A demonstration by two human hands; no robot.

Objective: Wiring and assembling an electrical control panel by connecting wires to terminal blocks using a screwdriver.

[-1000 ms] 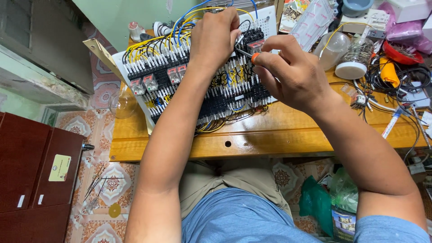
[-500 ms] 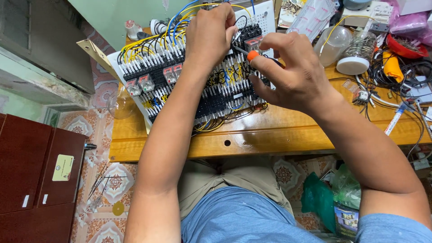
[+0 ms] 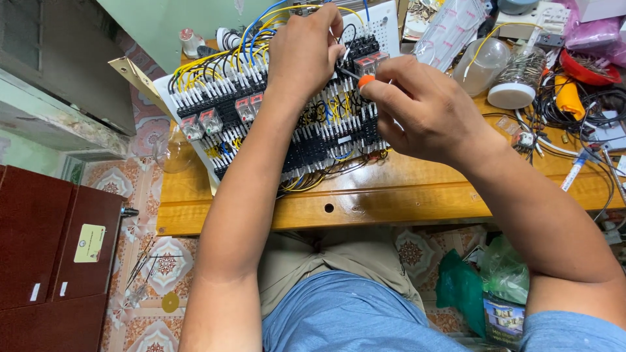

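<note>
A white wiring panel (image 3: 228, 104) packed with black terminal blocks, clear relays and yellow, blue and black wires lies tilted on the wooden table (image 3: 404, 195). My left hand (image 3: 305, 52) rests on the panel's upper part, fingers curled on a wire or terminal near its top edge. My right hand (image 3: 417, 111) grips a small screwdriver with an orange handle (image 3: 365, 81); its thin dark shaft points left toward the terminals just under my left fingers. The tip is hidden by my fingers.
Clutter fills the table's right side: a clear plastic cup (image 3: 479, 65), a spool of bare wire (image 3: 518, 81), a red bowl (image 3: 590, 65), tangled black cables (image 3: 574, 107). A dark red cabinet (image 3: 45, 254) stands at lower left. Green bags (image 3: 482, 280) sit under the table.
My right hand has slid left and slightly up with the screwdriver, closing in on my left fingers. My left hand stays on the panel.
</note>
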